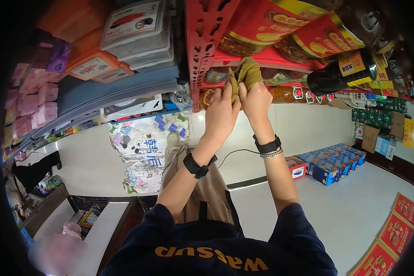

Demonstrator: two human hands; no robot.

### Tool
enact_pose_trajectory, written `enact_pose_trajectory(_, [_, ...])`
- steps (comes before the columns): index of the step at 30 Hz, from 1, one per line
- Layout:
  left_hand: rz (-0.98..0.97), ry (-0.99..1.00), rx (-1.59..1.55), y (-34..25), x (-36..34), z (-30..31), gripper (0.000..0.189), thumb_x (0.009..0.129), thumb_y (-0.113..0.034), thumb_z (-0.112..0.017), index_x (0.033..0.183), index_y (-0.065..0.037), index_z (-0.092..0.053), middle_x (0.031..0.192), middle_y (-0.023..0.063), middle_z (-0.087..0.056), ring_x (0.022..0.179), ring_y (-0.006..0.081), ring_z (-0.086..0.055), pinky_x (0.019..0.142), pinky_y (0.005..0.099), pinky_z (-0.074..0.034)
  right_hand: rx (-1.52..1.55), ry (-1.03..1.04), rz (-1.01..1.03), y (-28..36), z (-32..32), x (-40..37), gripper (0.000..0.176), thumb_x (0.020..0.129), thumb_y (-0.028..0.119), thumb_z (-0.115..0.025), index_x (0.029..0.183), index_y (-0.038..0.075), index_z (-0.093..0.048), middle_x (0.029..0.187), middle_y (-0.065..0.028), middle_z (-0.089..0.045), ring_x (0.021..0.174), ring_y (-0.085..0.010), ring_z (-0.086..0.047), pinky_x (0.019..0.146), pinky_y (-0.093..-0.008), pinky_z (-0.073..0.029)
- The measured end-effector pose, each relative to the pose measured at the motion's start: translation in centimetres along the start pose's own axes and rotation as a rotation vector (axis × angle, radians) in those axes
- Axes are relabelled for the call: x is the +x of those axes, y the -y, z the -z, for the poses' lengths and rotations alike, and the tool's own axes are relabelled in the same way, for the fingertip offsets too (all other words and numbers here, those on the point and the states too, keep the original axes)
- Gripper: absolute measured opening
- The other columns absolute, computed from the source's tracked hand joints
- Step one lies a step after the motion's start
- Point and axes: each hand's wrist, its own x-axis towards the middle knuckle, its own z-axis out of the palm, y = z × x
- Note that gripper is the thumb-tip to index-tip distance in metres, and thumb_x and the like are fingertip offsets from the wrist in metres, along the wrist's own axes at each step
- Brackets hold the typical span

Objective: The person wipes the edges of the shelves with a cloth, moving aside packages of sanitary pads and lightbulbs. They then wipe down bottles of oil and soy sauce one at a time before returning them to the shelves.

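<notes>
An olive-green cloth [248, 74] is bunched between my two hands in front of the red shelf. My left hand [222, 112] is closed on the cloth's left side, fingers pointing up toward the shelf. Close beside it, my right hand [256, 102] grips the cloth's lower right part with curled fingers. Folds stick up above both hands, near the red shelf edge [276, 63]. Behind and below the cloth stand bottles of oil [283, 95], partly hidden by my hands. Each wrist wears a black strap.
A red perforated post [202, 46] rises left of my hands. Large oil bottles [324, 39] and a dark sauce bottle [342, 72] stand on the right shelves. Clear plastic boxes [140, 34] sit at left. Blue cartons [333, 161] lie on the floor; a person is at lower left.
</notes>
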Motion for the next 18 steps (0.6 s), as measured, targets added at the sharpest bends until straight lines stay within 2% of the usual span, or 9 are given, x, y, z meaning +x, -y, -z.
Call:
enact_pose_trajectory(4, [0.007,-0.020,-0.064,1.1,-0.3,-1.1,0.048,0.082,-0.022,-0.051,0.123,-0.002,-0.036,0.097,0.0216,-0.050,0.077,0.0356,-0.056,0.061,0.0416,-0.046,-0.006,-0.012,0.005,-0.7,0.1,0.3,0.029,0.072,0.027,-0.061,0.059,0.001,-0.056,0.063,-0.0151,-0.056,0.049,-0.0309,-0.055,0.045,-0.0371,-0.044])
enact_pose_trajectory(7, [0.012,-0.058,-0.172,1.1,-0.5,-1.1,0.038,0.080,-0.015,-0.054,0.114,0.001,-0.044,0.090,0.0191,-0.055,0.074,0.0347,-0.056,0.062,0.0371,-0.044,-0.076,-0.021,0.001,-1.4,0.4,0.5,0.026,0.071,0.026,-0.062,0.065,0.002,-0.057,0.065,-0.0148,-0.057,0.050,-0.0306,-0.056,0.045,-0.0372,-0.044])
enact_pose_trajectory(9, [0.092,0.082,-0.190,0.7,-0.7,-0.6,0.034,0.079,-0.012,-0.055,0.110,0.000,-0.047,0.082,0.0147,-0.058,0.063,0.0278,-0.057,0.055,0.0330,-0.043,-0.073,-0.019,-0.031,-2.2,0.8,0.6,0.025,0.071,0.026,-0.062,0.071,0.002,-0.058,0.067,-0.0147,-0.057,0.052,-0.0307,-0.057,0.046,-0.0375,-0.045])
enact_pose_trajectory(10, [0.090,0.084,-0.192,0.8,-0.8,-0.8,0.034,0.079,-0.012,-0.055,0.110,0.000,-0.047,0.082,0.0147,-0.058,0.063,0.0278,-0.057,0.055,0.0330,-0.043,-0.068,-0.025,-0.021,-2.6,1.1,0.7,0.024,0.071,0.026,-0.061,0.074,0.002,-0.058,0.068,-0.0149,-0.057,0.053,-0.0308,-0.057,0.046,-0.0379,-0.045])
enact_pose_trajectory(12, [0.081,0.098,-0.286,1.0,-1.1,-1.2,0.029,0.078,-0.010,-0.056,0.105,-0.004,-0.051,0.076,0.0096,-0.059,0.052,0.0197,-0.054,0.050,0.0290,-0.041,-0.118,-0.020,-0.035,-3.4,1.5,0.9,0.024,0.071,0.026,-0.061,0.073,0.002,-0.058,0.068,-0.0150,-0.057,0.053,-0.0309,-0.057,0.047,-0.0381,-0.045])
enact_pose_trajectory(15, [0.066,0.158,-0.296,1.0,-1.4,-1.6,0.025,0.078,-0.009,-0.056,0.103,-0.007,-0.053,0.076,0.0069,-0.059,0.048,0.0148,-0.051,0.049,0.0272,-0.041,-0.188,-0.005,-0.065,-5.1,2.0,1.1,0.024,0.071,0.025,-0.061,0.072,0.001,-0.057,0.067,-0.0152,-0.057,0.053,-0.0314,-0.057,0.047,-0.0385,-0.046])
enact_pose_trajectory(18, [0.058,0.225,-0.284,1.1,-1.9,-2.2,0.022,0.078,-0.008,-0.056,0.100,-0.009,-0.055,0.075,0.0067,-0.059,0.049,0.0145,-0.051,0.049,0.0271,-0.041,-0.210,-0.050,-0.105,-6.3,2.7,1.4,0.026,0.072,0.026,-0.060,0.067,0.001,-0.056,0.067,-0.0158,-0.058,0.053,-0.0326,-0.057,0.047,-0.0400,-0.046])
